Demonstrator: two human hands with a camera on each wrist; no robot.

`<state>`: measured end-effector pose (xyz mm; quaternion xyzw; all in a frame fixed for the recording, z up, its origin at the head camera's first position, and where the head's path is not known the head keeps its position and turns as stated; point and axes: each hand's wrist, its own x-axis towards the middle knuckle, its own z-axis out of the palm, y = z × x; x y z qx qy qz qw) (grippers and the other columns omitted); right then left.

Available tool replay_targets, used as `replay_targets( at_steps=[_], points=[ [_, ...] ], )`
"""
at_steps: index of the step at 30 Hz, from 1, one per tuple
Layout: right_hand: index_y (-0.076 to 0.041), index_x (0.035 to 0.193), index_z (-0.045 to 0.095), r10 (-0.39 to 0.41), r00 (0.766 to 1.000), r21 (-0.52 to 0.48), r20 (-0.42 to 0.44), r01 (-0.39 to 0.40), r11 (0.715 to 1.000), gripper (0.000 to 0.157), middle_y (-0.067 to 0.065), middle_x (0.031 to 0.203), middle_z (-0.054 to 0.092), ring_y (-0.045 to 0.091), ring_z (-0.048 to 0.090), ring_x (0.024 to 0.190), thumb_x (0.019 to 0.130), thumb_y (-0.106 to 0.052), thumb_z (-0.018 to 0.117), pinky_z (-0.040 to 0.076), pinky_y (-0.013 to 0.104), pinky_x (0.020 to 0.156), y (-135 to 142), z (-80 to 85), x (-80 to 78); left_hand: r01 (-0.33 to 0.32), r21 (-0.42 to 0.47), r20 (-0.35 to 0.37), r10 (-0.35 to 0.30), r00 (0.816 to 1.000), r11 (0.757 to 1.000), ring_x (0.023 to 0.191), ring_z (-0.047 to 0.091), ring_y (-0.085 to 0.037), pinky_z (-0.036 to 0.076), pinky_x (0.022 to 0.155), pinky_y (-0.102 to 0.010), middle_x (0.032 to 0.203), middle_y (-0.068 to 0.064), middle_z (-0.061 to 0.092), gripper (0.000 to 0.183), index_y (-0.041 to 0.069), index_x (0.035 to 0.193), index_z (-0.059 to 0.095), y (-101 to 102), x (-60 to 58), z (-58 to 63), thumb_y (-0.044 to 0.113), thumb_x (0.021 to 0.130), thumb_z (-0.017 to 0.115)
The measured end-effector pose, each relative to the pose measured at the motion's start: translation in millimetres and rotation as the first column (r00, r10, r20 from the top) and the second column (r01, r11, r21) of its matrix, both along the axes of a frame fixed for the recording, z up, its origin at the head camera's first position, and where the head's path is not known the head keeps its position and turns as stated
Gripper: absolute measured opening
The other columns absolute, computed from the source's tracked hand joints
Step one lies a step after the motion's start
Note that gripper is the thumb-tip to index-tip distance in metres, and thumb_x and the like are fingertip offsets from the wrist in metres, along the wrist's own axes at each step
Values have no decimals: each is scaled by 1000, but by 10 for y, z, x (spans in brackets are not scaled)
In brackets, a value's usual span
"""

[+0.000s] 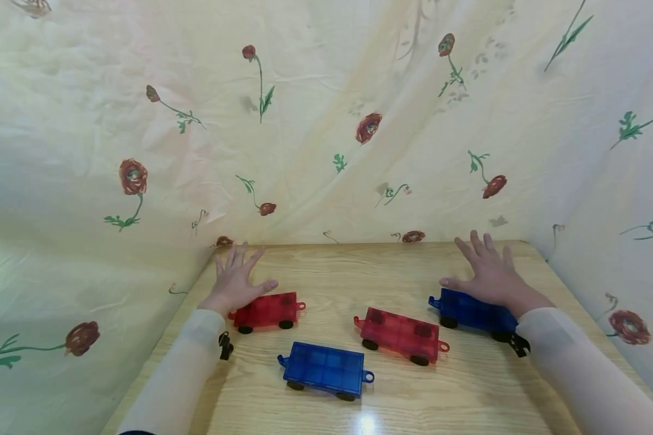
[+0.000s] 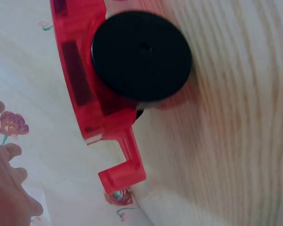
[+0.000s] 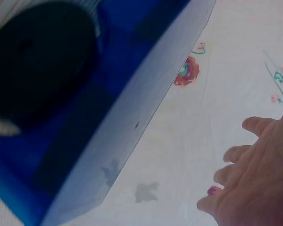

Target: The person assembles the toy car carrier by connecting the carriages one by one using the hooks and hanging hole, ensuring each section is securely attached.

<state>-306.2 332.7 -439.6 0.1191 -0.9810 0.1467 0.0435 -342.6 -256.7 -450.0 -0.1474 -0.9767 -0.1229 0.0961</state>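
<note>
My left hand (image 1: 235,287) is spread wide above the back left of the table, just past a red toy train car (image 1: 266,310). In the left wrist view that car's black wheel (image 2: 142,55) and red hook (image 2: 125,174) show up close. Over on the right, my right hand (image 1: 487,277) also has its fingers fanned out, overlapping the far side of a blue toy train car (image 1: 470,311). Its dark wheel (image 3: 42,59) fills a corner of the right wrist view. Neither hand holds anything.
Between the hands stand a second red train car (image 1: 399,335) and, nearer the front, a second blue one (image 1: 325,368), each with a hook and a ring. The wooden table (image 1: 337,272) is bordered behind and at the sides by flowered cloth (image 1: 315,109).
</note>
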Motion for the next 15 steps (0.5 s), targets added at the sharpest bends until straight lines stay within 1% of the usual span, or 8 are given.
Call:
replay_targets(
  at_steps=[3,6,10,15],
  points=[
    [-5,168,13,24,1000,-23,11,-24,999,115,34,169,-6,55,-15,153,91,-75,62,-16,79,110,-47,-4,12,11,11,20,-11,1000,1000,159,-9,-43,-13,114,-76,174,-19,7,103,27,168,27,5,48,-2,82,87,58],
    [-4,168,15,44,999,-42,8,-44,998,114,33,169,-5,54,-13,153,92,-73,64,-10,79,112,-97,-19,27,21,25,27,-22,999,999,158,-3,-47,-12,115,-76,173,-22,11,101,25,167,30,2,76,-17,79,88,62],
    [-3,167,17,62,998,-67,-4,-62,996,112,32,170,-1,54,-11,154,92,-71,66,-7,79,114,-174,-42,54,34,49,50,-37,998,998,157,1,-50,-10,116,-76,172,-23,11,98,24,168,29,2,103,-32,71,90,67],
    [-3,167,21,78,997,-95,-5,-78,992,111,30,171,2,51,-7,156,91,-70,68,-5,77,116,-294,-29,105,41,73,95,-48,994,996,158,5,-47,-4,119,-74,172,-21,14,98,26,168,27,10,147,-66,74,91,64]
  ],
)
